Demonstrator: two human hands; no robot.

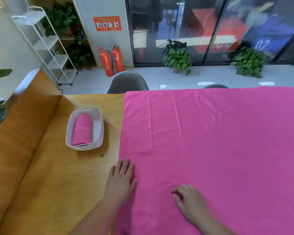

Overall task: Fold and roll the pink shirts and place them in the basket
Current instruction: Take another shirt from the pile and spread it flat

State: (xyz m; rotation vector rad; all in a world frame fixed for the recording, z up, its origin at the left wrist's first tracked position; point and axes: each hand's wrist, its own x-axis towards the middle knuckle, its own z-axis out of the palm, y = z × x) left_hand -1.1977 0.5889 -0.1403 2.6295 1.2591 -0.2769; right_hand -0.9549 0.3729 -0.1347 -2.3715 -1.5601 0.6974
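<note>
A large pink shirt (pixel 219 141) lies spread flat over the right part of the wooden table (pixel 54 175). My left hand (pixel 121 180) rests flat with straight fingers on the shirt's left edge near the front. My right hand (pixel 190 202) lies on the cloth to its right, fingers loosely bent and touching the fabric; I cannot tell whether they pinch it. A white plastic basket (pixel 68 131) stands on the table to the left of the shirt, with one rolled pink shirt (pixel 81 129) lying inside it.
A grey chair (pixel 126 83) stands behind the table's far edge. Beyond it are two red fire extinguishers (pixel 111 61), a white wire shelf (pixel 46 46), potted plants (pixel 177 58) and glass doors. A wooden bench surface (pixel 19 133) runs along the left.
</note>
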